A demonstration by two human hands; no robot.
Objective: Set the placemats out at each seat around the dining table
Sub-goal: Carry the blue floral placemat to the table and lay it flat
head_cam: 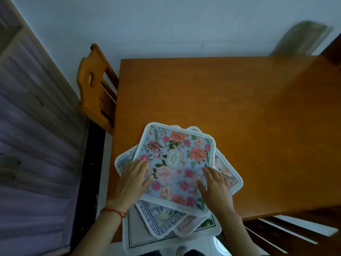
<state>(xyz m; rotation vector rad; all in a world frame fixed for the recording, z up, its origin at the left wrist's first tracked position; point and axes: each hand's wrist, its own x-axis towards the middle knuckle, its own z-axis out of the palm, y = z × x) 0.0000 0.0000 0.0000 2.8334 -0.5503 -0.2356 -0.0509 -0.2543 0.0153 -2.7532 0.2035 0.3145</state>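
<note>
A loose, fanned stack of several square placemats lies on the near left corner of the wooden dining table (239,108). The top placemat (175,163) is light blue with pink and orange flowers and a white border. Beneath it, other white-bordered placemats (158,220) stick out at angles, and the lowest overhangs the table's near edge. My left hand (132,182) rests flat on the top mat's left edge, fingers apart. On the mat's lower right part lies my right hand (214,189), fingers spread. Neither hand is closed around a mat.
A wooden chair (96,89) is tucked in at the table's left side. Another chair's dark slats (287,235) show at the near right. A blurred chair back (302,37) stands at the far right. A slatted wooden bench or frame (36,126) fills the left.
</note>
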